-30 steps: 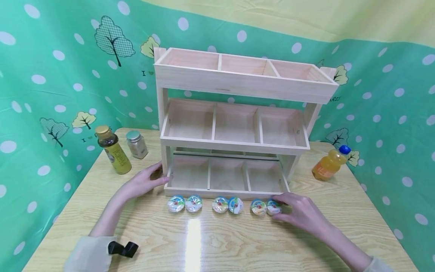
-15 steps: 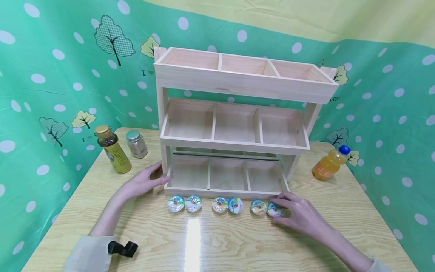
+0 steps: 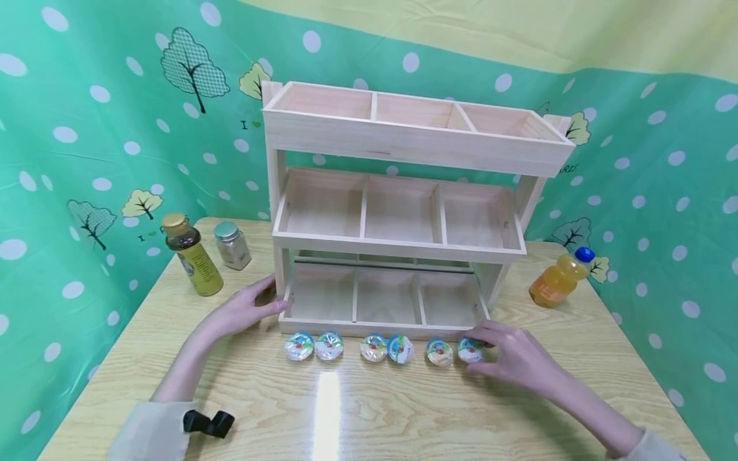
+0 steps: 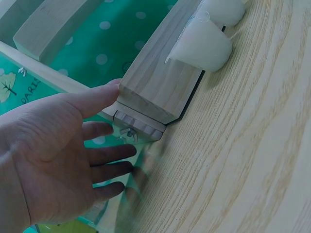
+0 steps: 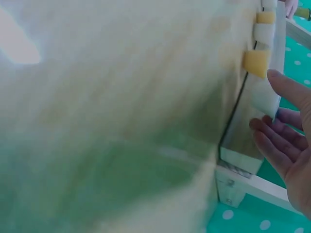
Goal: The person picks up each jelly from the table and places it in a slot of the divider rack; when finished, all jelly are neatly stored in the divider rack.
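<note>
The left hand [image 3: 242, 312] rests at the left end of the rack [image 3: 398, 246], its fingers extended and holding nothing; in the left wrist view the thumb lies against the end of the bottom tray [image 3: 387, 328], and the other fingers spread beside the rack's foot, near a wing nut [image 4: 129, 134]. The right hand [image 3: 516, 353] grasps the right cup [image 3: 469, 348], thumb on the near side and fingers on the far side, toward the bottom tray. That cup stands on the counter [image 3: 421, 416] at the right end of a row of six, just in front of the bottom tray. The other five cups [image 3: 373, 347] stand to its left, all with printed foil lids; the row falls into three pairs with wider gaps between them, and the right cup sits slightly apart from its partner, which is yellow, while the right cup itself is whitish. The rack is pale wood with three trays one above another, each divided into three compartments. Left of the rack stand a jar [image 3: 233, 246] with a teal lid and, beside it, a gold-capped bottle [image 3: 193, 255]; to the right of it stands a blue-capped bottle [image 3: 558, 280] of orange liquid. A green curtain [image 3: 132, 160] with white dots and printed trees hangs behind everything and along both sides.
</note>
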The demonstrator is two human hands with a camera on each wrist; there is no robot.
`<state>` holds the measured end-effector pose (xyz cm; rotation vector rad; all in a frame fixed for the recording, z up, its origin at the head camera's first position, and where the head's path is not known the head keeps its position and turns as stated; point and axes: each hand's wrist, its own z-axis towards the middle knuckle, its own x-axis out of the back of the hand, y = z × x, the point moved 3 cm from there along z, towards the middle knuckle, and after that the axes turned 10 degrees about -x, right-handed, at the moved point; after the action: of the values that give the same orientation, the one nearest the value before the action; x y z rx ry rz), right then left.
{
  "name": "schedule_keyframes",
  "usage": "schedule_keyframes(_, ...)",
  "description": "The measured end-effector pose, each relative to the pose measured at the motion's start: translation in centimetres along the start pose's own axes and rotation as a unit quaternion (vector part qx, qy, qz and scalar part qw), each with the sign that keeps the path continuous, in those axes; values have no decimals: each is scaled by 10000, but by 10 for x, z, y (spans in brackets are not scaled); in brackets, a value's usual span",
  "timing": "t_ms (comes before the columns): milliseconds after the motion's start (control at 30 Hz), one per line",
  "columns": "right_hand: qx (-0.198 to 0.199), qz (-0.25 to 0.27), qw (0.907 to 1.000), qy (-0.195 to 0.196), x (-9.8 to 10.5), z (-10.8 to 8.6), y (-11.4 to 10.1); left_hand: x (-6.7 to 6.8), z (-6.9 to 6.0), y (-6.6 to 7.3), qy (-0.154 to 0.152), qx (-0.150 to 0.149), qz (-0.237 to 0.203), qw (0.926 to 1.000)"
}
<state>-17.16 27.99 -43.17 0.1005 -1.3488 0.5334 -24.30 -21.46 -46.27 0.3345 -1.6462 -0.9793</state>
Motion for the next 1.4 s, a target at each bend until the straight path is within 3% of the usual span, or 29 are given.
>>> schedule_keyframes(267,-404,624,9959,-523,20,24,1,0,0,0,-36,-61,8,10000)
schedule_keyframes(567,-650,1863,9730,-1201,22,51,-3,-1,-1,-3,4,-143,-149,9998)
schedule_keyframes(833,-817,2431,9565,-1391,6,77,-9,-1,0,-4,28,-260,-307,9992)
schedule_keyframes(1067,-947,3095,9296,-1764,-5,98,-25,-2,0,-3,-27,-229,-359,9991)
schedule_keyframes(1200,-988,3296,9196,-1898,-13,110,-37,-1,-1,-2,-27,-214,-392,9990)
schedule_keyframes(1400,-1079,3341,9154,-1971,-28,131,-58,0,0,-2,-44,-191,-357,9992)
